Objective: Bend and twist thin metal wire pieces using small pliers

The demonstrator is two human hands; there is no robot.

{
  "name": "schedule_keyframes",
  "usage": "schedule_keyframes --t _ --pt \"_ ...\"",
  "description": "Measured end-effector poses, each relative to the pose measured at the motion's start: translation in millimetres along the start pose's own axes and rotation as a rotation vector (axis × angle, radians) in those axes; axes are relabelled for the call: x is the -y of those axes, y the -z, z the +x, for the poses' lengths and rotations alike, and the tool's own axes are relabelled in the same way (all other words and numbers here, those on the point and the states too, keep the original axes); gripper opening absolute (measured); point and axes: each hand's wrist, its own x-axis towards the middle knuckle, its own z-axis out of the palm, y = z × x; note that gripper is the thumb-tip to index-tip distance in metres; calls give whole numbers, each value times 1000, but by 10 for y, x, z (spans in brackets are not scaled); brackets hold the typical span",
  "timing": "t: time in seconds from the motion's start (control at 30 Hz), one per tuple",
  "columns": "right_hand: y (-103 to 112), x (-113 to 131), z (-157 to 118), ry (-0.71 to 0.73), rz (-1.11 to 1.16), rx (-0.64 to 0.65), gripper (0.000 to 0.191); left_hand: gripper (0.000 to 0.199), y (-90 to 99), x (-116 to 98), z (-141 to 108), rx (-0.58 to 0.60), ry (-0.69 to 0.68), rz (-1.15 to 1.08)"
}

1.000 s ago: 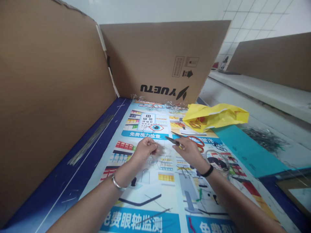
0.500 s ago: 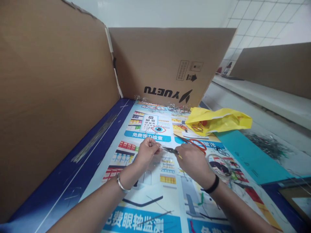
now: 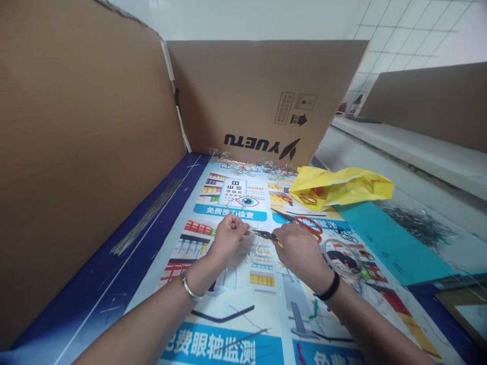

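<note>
My left hand (image 3: 229, 236), with a silver bangle at the wrist, pinches a thin wire piece whose shape is too fine to make out. My right hand (image 3: 300, 249), with a black band at the wrist, is closed round the handles of pliers (image 3: 267, 235). The dark plier jaws point left and meet the wire at my left fingertips. Just beyond my right hand lie orange-handled scissors (image 3: 310, 225). A coil of clear wire or tape (image 3: 344, 258) rests right of my right hand.
Cardboard panels (image 3: 243, 91) stand behind and at the left. A bundle of thin rods (image 3: 146, 218) lies on the blue surface at left. A yellow bag (image 3: 342, 187) and a tangled wire heap (image 3: 418, 225) are at right. Loose wires lie on the printed sheet.
The view has shifted slightly. Both hands keep nearly the same pose, with the pliers still at the left fingertips.
</note>
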Motion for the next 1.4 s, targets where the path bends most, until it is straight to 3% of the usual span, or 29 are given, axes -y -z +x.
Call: schedule_keyframes --t 0.33,0.43,0.53,0.8,1.07,1.4 --pt "113 -392 114 53 -39 -110 14 22 104 -21 105 58 29 -74" --pt "135 -356 96 122 -1 -150 15 22 107 -23 105 40 27 -82" --pt "128 -251 68 177 -59 -95 12 22 93 -22 93 18 12 -73" --pt "78 -64 29 182 -206 -89 10 20 41 -13 57 4 13 -49" --pt "22 -95 29 175 -212 -75 11 19 27 -13 54 39 14 -54" --pt "188 -124 2 163 -212 -28 11 9 33 68 60 38 -217 333"
